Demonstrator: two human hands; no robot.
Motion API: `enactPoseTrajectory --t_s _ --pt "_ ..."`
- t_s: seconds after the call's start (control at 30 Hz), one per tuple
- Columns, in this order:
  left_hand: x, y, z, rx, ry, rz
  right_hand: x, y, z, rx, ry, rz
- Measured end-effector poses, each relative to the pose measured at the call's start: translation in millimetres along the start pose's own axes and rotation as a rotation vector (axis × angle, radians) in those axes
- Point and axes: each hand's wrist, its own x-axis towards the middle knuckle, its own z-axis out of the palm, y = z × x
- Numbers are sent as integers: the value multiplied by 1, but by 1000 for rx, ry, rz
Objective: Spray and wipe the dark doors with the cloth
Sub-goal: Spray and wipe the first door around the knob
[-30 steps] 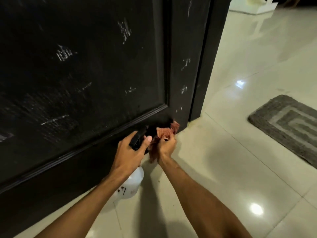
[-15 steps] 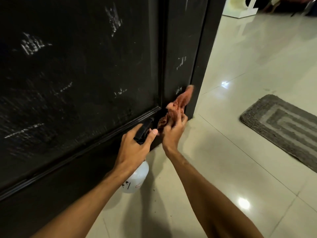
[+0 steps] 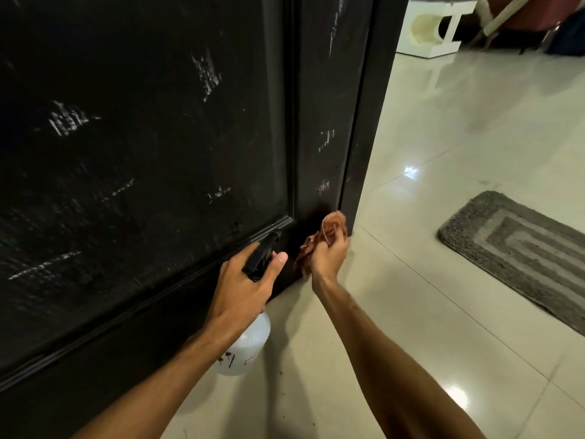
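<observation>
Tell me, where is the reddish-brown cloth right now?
In the head view, the reddish-brown cloth is bunched in the right hand, low against the dark door's bottom right corner.

Home interior, glossy tiled floor [image 3: 443,296], grey doormat [image 3: 519,255], dark panelled door [image 3: 142,137], white furniture [image 3: 433,26] beyond

The left hand [image 3: 243,280] is covering the neck and trigger of the spray bottle [image 3: 245,350], and its label print is coming out too small to read. The cloth [image 3: 327,231] is half buried in the right hand [image 3: 329,256], with those fingers curling out of sight. The door [image 3: 142,137] is running off the frame at 9 and 12 o'clock, the mat [image 3: 522,251] at 3 o'clock.
</observation>
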Motion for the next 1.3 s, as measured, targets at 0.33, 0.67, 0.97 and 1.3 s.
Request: enactPoseTrajectory --t_s 0.33,0.67,0.97,1.3 --pt "8 13 7 -42 8 4 -21 -73 -16 -50 -47 -452" --pt "14 55 -5 -12 39 44 -22 -107 -7 -108 -24 -397" --pt "18 99 -22 -63 37 121 -44 -149 -2 -59 -64 -564" --pt "28 120 -19 25 13 141 -17 -181 -14 42 -14 -392"
